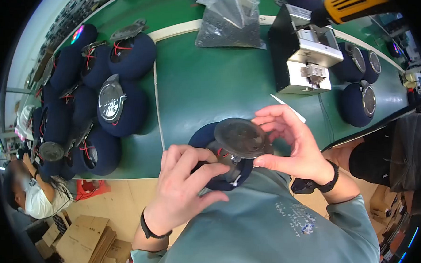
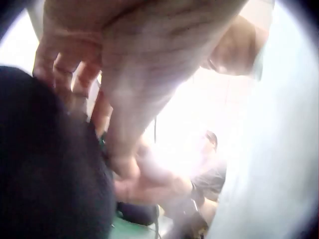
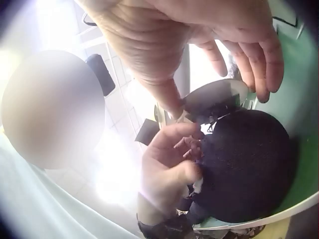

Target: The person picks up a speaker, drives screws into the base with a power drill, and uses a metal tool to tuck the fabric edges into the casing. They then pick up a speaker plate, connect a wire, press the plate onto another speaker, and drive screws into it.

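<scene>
A round navy fabric-covered speaker body [image 1: 202,135] sits close in front of the person, with a dark round disc cover [image 1: 241,137] tilted up over its opening. My right hand [image 1: 298,151] holds the cover by its edge, thumb on the near side and fingers across on the far side. Bent fingers of my left hand [image 1: 181,187] reach to the opening, near a red wire [image 1: 222,152]; its thumb stands apart from them. The fingertips are partly hidden, also in the right wrist view, where the speaker's dark side [image 3: 244,169] shows large.
Several similar navy speakers [image 1: 132,57] with loose covers and red wires crowd the left. A silver and black metal fixture [image 1: 306,57] stands at right, below a yellow power driver [image 1: 355,4]. A clear plastic bag [image 1: 231,17] lies at the back of the green table [image 1: 208,84].
</scene>
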{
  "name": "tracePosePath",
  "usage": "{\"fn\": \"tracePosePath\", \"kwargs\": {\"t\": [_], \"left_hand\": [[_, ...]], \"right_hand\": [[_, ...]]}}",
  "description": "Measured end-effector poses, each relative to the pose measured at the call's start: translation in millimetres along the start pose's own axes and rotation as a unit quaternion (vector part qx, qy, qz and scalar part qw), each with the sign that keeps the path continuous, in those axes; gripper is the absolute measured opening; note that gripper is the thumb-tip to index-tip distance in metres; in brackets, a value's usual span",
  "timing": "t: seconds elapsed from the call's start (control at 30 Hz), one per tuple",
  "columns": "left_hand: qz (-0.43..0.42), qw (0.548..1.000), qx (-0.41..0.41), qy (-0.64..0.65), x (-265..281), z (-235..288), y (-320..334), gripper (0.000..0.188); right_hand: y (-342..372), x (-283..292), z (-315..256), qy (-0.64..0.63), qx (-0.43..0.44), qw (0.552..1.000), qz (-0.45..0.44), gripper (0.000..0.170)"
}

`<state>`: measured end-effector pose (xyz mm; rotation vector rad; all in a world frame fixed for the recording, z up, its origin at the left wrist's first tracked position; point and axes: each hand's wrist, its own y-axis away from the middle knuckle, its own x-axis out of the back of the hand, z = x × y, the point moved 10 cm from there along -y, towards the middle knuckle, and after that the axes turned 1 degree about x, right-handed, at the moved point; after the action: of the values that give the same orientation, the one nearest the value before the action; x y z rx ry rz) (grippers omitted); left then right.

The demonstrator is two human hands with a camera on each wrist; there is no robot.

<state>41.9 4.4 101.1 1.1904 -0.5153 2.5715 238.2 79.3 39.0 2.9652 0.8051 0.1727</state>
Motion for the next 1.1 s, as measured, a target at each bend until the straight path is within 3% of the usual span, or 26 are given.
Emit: {"fn": "tracePosePath", "kwargs": {"t": [0.17,0.23,0.37,0.43,0.47,0.5,0.7,0.77,0.83,0.93,1.1], "left_hand": [[0.031,0.997,0.026,0.062,-0.9,-22.0,15.2,0.055],[-0.011,0.997,-0.006,0.082,-6.7,-23.8,10.8,0.045],[-0.042,0.993,-0.042,0.100,-7.3,-32.1,-3.3,0.037],[-0.049,0.993,-0.072,0.079,-8.1,-33.1,-11.8,0.032],[-0.057,0.994,-0.050,0.085,-10.6,-40.3,-12.9,0.032],[-0.074,0.985,-0.030,0.154,-4.2,-27.4,-22.8,0.028],[-0.068,0.982,-0.073,0.160,0.0,-13.9,-41.1,0.028],[-0.049,0.986,-0.036,0.157,-0.7,-22.7,-43.3,0.024],[-0.060,0.990,-0.037,0.122,-3.0,-19.3,-50.8,0.022],[-0.095,0.991,-0.067,-0.061,-9.6,0.1,-64.2,0.021],[-0.152,0.979,-0.042,-0.127,-15.2,8.5,-73.7,0.014]], "right_hand": [[-13.6,-3.7,-27.8,0.104,0.032,0.993,-0.052,0.066],[-14.8,-12.1,-50.7,0.258,0.123,0.951,-0.116,0.062],[-15.5,-23.4,-60.1,0.310,0.247,0.903,-0.164,0.051],[-18.3,-23.9,-59.0,0.280,0.222,0.910,-0.212,0.048],[-20.0,-22.3,-61.2,0.271,0.207,0.915,-0.216,0.051],[-19.9,-19.9,-62.8,0.275,0.224,0.913,-0.203,0.052],[-11.1,-16.5,-68.6,0.319,0.226,0.912,-0.123,0.058],[-12.1,-11.8,-50.1,0.290,0.130,0.943,-0.102,0.057],[-9.5,-10.6,-36.2,0.268,0.120,0.952,-0.085,0.060],[-9.5,0.5,-27.3,0.202,0.103,0.973,-0.033,0.060],[-14.0,5.0,-23.1,0.155,0.010,0.987,-0.048,0.066]]}}
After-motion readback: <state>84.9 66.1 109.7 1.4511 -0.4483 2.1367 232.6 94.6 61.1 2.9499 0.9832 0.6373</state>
